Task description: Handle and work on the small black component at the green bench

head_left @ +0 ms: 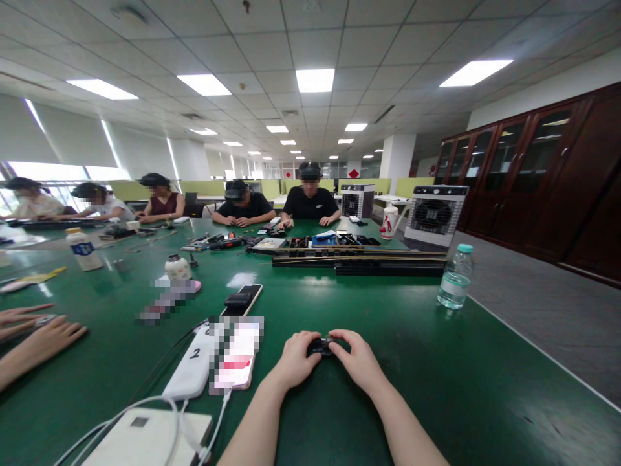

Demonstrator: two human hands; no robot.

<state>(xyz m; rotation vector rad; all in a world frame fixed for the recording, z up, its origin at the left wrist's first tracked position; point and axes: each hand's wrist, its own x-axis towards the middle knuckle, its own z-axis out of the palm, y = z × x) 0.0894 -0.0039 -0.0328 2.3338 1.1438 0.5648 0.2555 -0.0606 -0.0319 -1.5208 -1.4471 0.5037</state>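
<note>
A small dark object (318, 347), black with a greyish part on top, sits low over the green table (451, 375), between my two hands. Its exact kind is too small to make out. My left hand (297, 356) grips its left side, fingers curled round the far edge and the thumb in front. From the right, my right hand (356, 356) pinches the object's other end between thumb and forefinger. The fingers of both hands partly cover it. Whether it rests on the tabletop, I cannot tell.
Left of my hands lie a lit phone (241, 356), a white power bank (190, 362) and cables. A water bottle (456, 278) stands at right. Black rails (388, 266) and tools lie farther back. Another person's hands (43, 343) rest at left; several people sit beyond.
</note>
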